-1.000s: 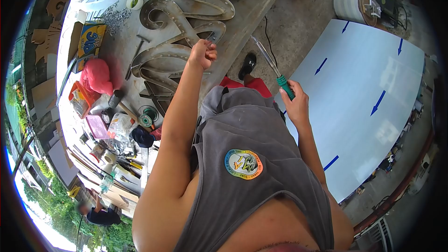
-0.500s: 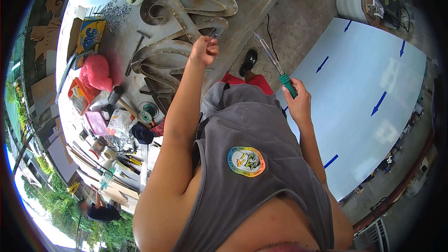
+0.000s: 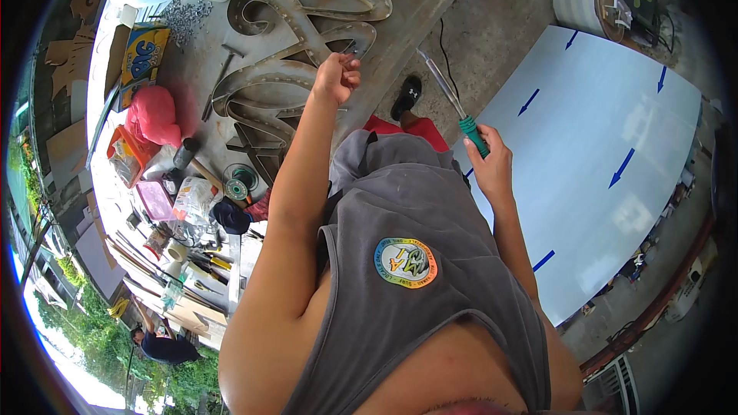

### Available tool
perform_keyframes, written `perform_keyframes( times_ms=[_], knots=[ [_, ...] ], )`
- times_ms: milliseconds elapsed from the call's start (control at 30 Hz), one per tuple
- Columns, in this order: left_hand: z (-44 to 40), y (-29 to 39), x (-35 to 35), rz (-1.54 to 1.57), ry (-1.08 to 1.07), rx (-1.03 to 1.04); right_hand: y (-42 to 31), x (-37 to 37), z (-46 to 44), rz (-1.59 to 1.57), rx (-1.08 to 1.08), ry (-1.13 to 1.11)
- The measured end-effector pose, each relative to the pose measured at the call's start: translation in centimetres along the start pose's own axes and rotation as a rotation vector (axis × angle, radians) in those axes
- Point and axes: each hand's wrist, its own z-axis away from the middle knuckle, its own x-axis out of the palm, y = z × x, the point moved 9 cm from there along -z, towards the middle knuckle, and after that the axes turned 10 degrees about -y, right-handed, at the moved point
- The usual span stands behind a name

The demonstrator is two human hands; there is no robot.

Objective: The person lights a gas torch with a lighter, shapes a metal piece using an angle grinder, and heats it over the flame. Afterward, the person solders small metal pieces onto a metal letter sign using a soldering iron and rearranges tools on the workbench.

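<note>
Greenery (image 3: 165,392) and daylight fill the backdrop toward eight o'clock, where another person (image 3: 167,347) is visible beyond the worktable (image 3: 181,92). On that table, a pink bag (image 3: 154,115) sits near ten o'clock, and a green-flanged spool (image 3: 240,183) lies at nine. A hammer (image 3: 221,81) lies at ten, beside the bent metal strips (image 3: 273,81), which stand on edge around eleven, forming loops and curves. Just short of twelve, the left hand (image 3: 338,77) is curled narrow at the nearer edge of these strips; whether it pinches something small, or touches the metal, I cannot tell. Between two and three, the right hand (image 3: 489,157) is wrapped around the green handle of a soldering iron (image 3: 469,129), its tip pointing up toward half past twelve, apart from the strips. As I judge it, the step in hand is a pause or positioning, with the iron held clear; bringing it to the metal would call for a steady left hand, with fingers away from the tip. A pale blue panel (image 3: 600,177) marked with dark blue arrows spreads at three o'clock, over the concrete floor (image 3: 500,38).
</note>
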Motion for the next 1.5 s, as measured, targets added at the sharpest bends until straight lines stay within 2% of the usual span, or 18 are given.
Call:
perform_keyframes(
  times_ms=[500, 1100, 1500],
  knots=[
    [-0.9, 0.5, -1.5, -0.182, 0.106, 0.009, -0.2, -0.1, -0.1, 0.007, -0.014, 0.005],
    [-0.8, -0.2, -0.6, -0.006, -0.001, -0.005, 0.2, -0.1, -0.1, 0.015, -0.008, 0.005],
    [-0.8, 0.0, -0.4, -0.069, 0.03, 0.023, 0.3, 0.2, -0.1, -0.002, 0.015, -0.019]
  ],
)
